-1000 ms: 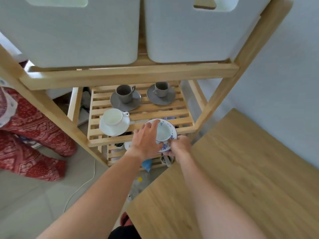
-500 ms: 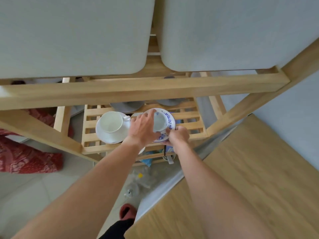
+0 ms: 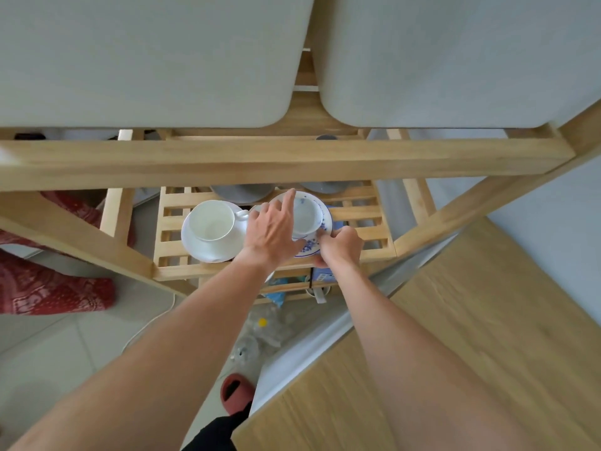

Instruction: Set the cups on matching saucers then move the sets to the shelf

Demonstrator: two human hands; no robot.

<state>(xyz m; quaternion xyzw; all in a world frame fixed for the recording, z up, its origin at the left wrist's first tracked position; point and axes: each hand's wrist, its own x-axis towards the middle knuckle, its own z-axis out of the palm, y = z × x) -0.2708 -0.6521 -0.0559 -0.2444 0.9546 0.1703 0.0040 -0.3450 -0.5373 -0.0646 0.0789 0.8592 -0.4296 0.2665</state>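
A blue-patterned cup sits on its matching blue-patterned saucer over the slatted wooden shelf. My left hand wraps the cup's left side, index finger stretched along the rim. My right hand pinches the saucer's near right edge. To the left, a plain white cup stands on a white saucer on the same shelf. Behind them, two grey saucers peek out; their cups are mostly hidden by the upper beam.
A thick wooden beam of the upper shelf crosses just above the hands, with two white bins on it. A wooden table lies at the right. A person's red patterned trouser legs are at left. Clutter sits on the floor below.
My head has moved forward and down, so the upper beam now hides the grey cups. Both hands have carried the blue set further in over the shelf, beside the white set.
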